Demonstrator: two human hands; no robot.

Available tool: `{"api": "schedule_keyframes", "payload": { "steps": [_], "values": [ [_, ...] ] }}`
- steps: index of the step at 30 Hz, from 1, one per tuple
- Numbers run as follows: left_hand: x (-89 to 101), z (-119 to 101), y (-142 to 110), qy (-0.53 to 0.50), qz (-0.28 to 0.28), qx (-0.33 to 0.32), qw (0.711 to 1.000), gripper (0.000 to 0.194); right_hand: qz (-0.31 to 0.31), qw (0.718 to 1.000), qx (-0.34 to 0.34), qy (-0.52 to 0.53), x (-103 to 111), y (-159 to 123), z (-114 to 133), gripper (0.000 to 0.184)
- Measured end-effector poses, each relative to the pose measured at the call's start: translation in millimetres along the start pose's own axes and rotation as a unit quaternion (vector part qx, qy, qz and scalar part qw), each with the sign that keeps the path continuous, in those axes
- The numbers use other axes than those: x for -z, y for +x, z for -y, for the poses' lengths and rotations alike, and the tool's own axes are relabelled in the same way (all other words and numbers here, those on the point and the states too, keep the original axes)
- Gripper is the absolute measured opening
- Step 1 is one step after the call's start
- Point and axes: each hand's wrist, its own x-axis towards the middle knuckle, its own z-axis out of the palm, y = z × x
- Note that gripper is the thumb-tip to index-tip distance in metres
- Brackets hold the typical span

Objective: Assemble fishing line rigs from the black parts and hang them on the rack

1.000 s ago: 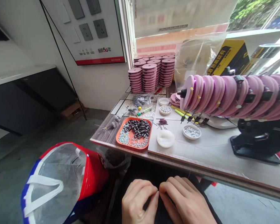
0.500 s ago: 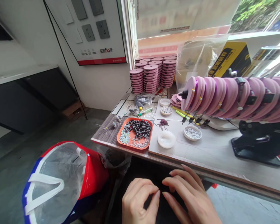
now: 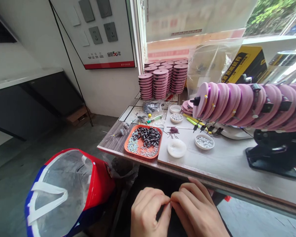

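The white round pad is lying on the pale board, just right of the orange tray. Before the table, the left hand and right hand are meeting at the fingertips, each pinching thumb and forefinger together; whether they are gripping anything small cannot be told.

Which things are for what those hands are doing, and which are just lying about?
Probably for the job:
left hand
right hand
orange parts tray
dish of pale pieces
row of pink discs

Maybe just lying about:
red and blue bag
yellow and black box
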Motion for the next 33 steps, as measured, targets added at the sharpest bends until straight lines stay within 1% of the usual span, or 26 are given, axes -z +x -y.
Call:
{"api": "schedule_keyframes", "payload": {
  "steps": [3, 6, 7, 8, 10, 11, 12, 13, 14, 15, 17, 18, 19, 20, 23, 24, 26, 28, 30, 32, 33],
  "values": [
    [5.3, 0, 5, 0.033, 0.036, -0.040, 0.998, 0.013, -0.029, 0.999, -0.022, 0.013, -10, -6, -1, 0.032],
    [8.8, -1, 14, 0.048, 0.039, -0.083, 0.995, 0.011, -0.014, 0.999, -0.025, 0.022, -9, -7, -4, 0.033],
    [9.4, -1, 18, 0.046, 0.043, -0.109, 0.992, 0.012, 0.002, 0.999, -0.027, 0.025, -5, -5, -5, 0.032],
    [9.9, -2, 21, 0.042, 0.051, -0.141, 0.988, 0.017, 0.024, 0.999, -0.026, 0.030, 0, -3, -6, 0.031],
    [10.6, -2, 29, 0.025, 0.078, -0.206, 0.975, 0.032, 0.080, 0.996, -0.016, 0.041, 11, 2, -9, 0.024],
    [11.0, -2, 31, 0.012, 0.088, -0.230, 0.969, 0.038, 0.107, 0.993, -0.006, 0.049, 16, 5, -11, 0.021],
    [11.5, -2, 34, -0.002, 0.098, -0.238, 0.966, 0.042, 0.130, 0.990, 0.003, 0.059, 21, 8, -12, 0.018],
    [12.1, -2, 35, -0.015, 0.106, -0.229, 0.968, 0.046, 0.146, 0.987, 0.009, 0.070, 25, 10, -14, 0.016],
    [12.9, -2, 36, -0.027, 0.112, -0.199, 0.973, 0.049, 0.151, 0.985, 0.009, 0.081, 28, 11, -15, 0.015],
    [13.8, -3, 35, -0.038, 0.116, -0.155, 0.980, 0.053, 0.146, 0.985, 0.004, 0.091, 30, 12, -15, 0.014],
    [15.6, -3, 32, -0.057, 0.122, -0.042, 0.990, 0.057, 0.109, 0.988, -0.021, 0.108, 30, 12, -16, 0.013],
    [16.3, -3, 30, -0.068, 0.127, 0.010, 0.990, 0.054, 0.090, 0.989, -0.034, 0.116, 30, 12, -16, 0.013],
    [16.8, -3, 28, -0.083, 0.127, 0.048, 0.987, 0.048, 0.076, 0.988, -0.047, 0.124, 29, 12, -15, 0.014],
    [17.0, -2, 25, -0.099, 0.127, 0.073, 0.984, 0.038, 0.068, 0.987, -0.057, 0.132, 29, 11, -14, 0.015],
    [16.2, -2, 20, -0.148, 0.109, 0.094, 0.978, 0.006, 0.072, 0.984, -0.067, 0.146, 29, 11, -12, 0.020],
    [15.8, -3, 19, -0.159, 0.098, 0.094, 0.978, 0.004, 0.073, 0.985, -0.062, 0.145, 29, 12, -12, 0.020],
    [15.4, -4, 20, -0.164, 0.086, 0.087, 0.979, 0.010, 0.070, 0.988, -0.043, 0.133, 28, 12, -11, 0.018],
    [15.4, -4, 21, -0.152, 0.097, 0.078, 0.981, 0.012, 0.056, 0.992, -0.018, 0.110, 25, 12, -11, 0.011],
    [14.9, -5, 22, -0.141, 0.107, 0.076, 0.981, 0.012, 0.029, 0.996, 0.004, 0.085, 21, 11, -11, 0.005],
    [13.2, -5, 21, -0.143, 0.097, 0.085, 0.981, 0.013, 0.012, 0.997, 0.025, 0.066, 16, 11, -11, 0.008],
    [12.0, -4, 21, -0.149, 0.087, 0.091, 0.981, 0.014, 0.013, 0.998, 0.033, 0.060, 14, 12, -11, 0.011]
  ]
}}
